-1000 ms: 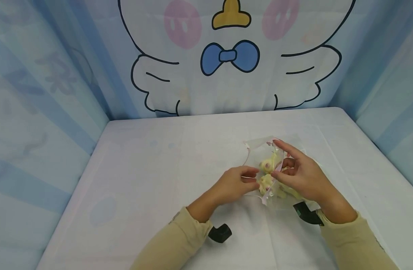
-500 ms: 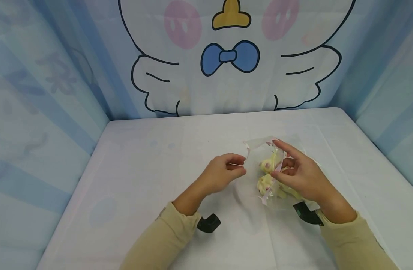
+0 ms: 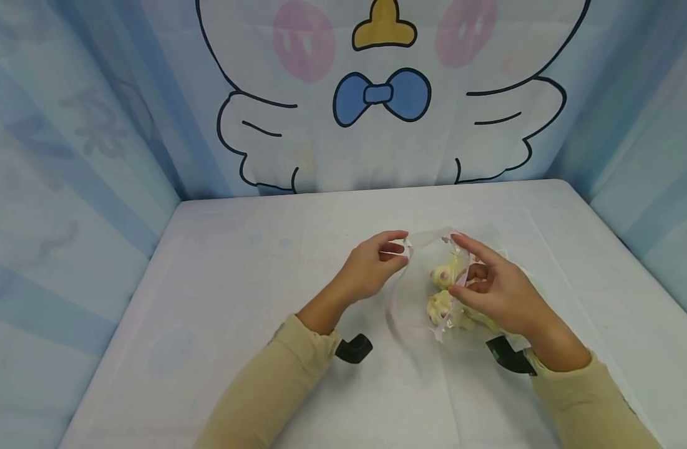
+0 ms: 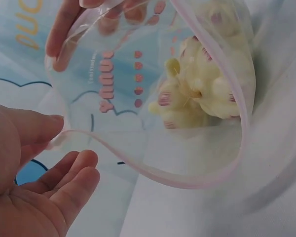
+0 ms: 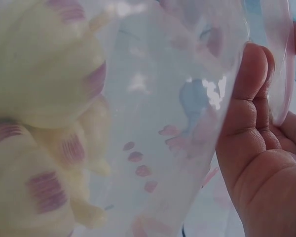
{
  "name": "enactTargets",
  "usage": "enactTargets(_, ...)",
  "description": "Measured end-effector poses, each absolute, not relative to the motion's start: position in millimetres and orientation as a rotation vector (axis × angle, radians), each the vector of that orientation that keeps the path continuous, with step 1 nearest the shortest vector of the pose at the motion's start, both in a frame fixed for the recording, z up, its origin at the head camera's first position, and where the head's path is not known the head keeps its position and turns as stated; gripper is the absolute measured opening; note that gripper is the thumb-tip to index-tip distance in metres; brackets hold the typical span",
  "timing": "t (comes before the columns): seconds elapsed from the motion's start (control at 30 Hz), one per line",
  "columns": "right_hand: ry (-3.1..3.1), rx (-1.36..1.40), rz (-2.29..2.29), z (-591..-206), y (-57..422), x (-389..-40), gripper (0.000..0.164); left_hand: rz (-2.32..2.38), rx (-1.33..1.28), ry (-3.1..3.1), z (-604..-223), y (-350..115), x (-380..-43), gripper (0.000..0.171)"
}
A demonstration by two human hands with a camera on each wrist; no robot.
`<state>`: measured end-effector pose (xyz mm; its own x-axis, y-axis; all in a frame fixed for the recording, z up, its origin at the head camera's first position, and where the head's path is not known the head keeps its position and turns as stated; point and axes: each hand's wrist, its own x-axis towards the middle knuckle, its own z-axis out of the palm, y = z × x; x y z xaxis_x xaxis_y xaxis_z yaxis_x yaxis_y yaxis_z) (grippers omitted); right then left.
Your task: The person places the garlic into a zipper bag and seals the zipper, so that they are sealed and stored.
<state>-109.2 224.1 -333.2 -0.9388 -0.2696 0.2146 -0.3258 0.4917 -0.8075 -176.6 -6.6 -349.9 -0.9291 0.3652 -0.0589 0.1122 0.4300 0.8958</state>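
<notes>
A clear plastic zip bag (image 3: 419, 274) with pink print lies on the right part of the table. Inside it are pale yellow garlic bulbs (image 3: 440, 307) with purple streaks, seen close in the left wrist view. My left hand (image 3: 371, 268) pinches one corner of the bag's mouth, where the pink zip rim (image 4: 244, 123) bows out in a loop. On the opposite side, my right hand (image 3: 503, 290) grips the bag's rim with curled fingers. The bag's mouth stands spread between the two hands. Part of the bag is hidden behind the right hand.
White cloth covers the table (image 3: 236, 312). A printed curtain (image 3: 377, 149) with a blue bow hangs behind it, and blue curtains (image 3: 68, 206) flank both sides. Each wrist wears a black camera mount (image 3: 354, 349).
My left hand first drew back leftward from beside the garlic, then rose to the bag's upper left corner and took hold of it. The right hand kept its place on the bag.
</notes>
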Motion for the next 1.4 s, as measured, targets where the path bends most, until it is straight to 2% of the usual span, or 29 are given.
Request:
enactTargets(0.3,-2.631,0.618,1.482,-333.9,225.3,-109.5,0.079,1.483,0.483,2.484,-347.7,0.4,-181.3,0.042)
enactTargets(0.63,-2.674,0.590,1.429,-337.0,226.3,-109.0,0.075,1.539,0.354,2.564,-351.5,-0.4,-186.9,0.025)
enactTargets(0.9,-2.635,0.620,1.391,-338.9,228.6,-109.5,0.068,1.675,0.239,2.515,-355.8,-7.1,-189.7,0.025)
enactTargets(1.4,-2.682,0.451,1.360,-342.4,240.0,-112.8,0.067,1.814,0.158,2.400,-368.3,-32.7,-196.6,0.024)
